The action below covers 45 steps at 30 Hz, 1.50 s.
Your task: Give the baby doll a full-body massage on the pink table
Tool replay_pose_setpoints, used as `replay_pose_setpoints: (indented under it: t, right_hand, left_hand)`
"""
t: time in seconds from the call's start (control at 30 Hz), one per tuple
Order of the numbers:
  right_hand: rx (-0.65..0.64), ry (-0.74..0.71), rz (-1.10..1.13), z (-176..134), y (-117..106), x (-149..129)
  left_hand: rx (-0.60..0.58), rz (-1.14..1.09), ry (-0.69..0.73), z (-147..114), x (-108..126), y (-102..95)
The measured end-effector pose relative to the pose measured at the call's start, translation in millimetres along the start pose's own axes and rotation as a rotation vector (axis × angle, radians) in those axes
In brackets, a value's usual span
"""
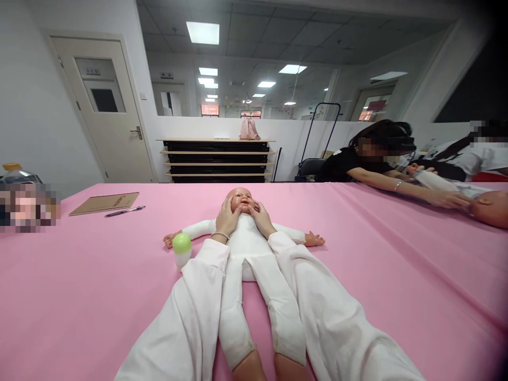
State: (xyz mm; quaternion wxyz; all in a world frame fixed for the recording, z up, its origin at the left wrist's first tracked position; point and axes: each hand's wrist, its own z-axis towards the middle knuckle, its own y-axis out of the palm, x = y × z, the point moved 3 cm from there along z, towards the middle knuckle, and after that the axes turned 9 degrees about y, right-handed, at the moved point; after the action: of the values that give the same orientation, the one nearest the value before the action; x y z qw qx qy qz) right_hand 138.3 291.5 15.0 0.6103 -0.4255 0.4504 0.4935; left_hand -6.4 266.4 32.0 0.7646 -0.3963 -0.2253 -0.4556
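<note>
A baby doll (250, 239) with a white cloth body lies on its back, head away from me, arms spread to both sides. My left hand (228, 216) is closed around one cheek of its head, the thumb by the chin. On the opposite cheek, my right hand (262, 218) holds the head in the same way, thumb near the mouth. My fingertips are partly hidden at the sides of the head. A small white bottle with a green cap (182, 251) stands upright beside my left sleeve, close to the doll's hand.
A pink cloth (119, 296) covers the table. A brown notebook (105, 203) and a pen (125, 211) lie at the far left, near a bottle with an orange cap (12, 167). At right, a person (373, 159) reaches toward another doll (490, 209).
</note>
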Motion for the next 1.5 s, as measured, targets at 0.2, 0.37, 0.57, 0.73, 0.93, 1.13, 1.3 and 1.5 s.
replay_pose_setpoints:
  t: [0.2, 0.37, 0.57, 0.73, 0.93, 1.13, 1.3, 1.5]
  right_hand:
    - [-0.003, -0.01, -0.013, 0.2, 0.3, 0.9]
    - [0.027, -0.04, -0.029, -0.1, -1.4, 0.4]
    - [0.025, -0.03, -0.037, -4.4, -2.2, -3.8]
    - [0.036, 0.0, -0.043, -10.6, -2.5, -7.4]
    - [0.033, -0.003, -0.013, -16.6, -1.6, -10.6]
    - [0.004, -0.076, -0.047, -20.9, -2.9, -9.4]
    - [0.018, -0.063, -0.054, -21.4, -3.7, -5.0]
    - [0.022, -0.072, -0.055, -16.2, -2.2, 0.8]
  left_hand:
    - [0.001, -0.001, -0.038, -2.0, 2.5, -1.7]
    - [0.003, -0.015, -0.01, -1.6, 2.8, -2.5]
    - [-0.007, -0.022, 0.001, -2.8, -1.5, -1.6]
    - [-0.024, -0.023, 0.022, -7.1, -2.9, -4.1]
    - [-0.047, 0.046, -0.011, -10.1, -5.7, -4.4]
    - [-0.067, 0.142, -0.028, -13.4, -9.6, -3.7]
    - [-0.089, 0.173, -0.05, -14.1, -6.0, -4.6]
    - [-0.119, 0.184, -0.07, -12.8, -5.5, -5.1]
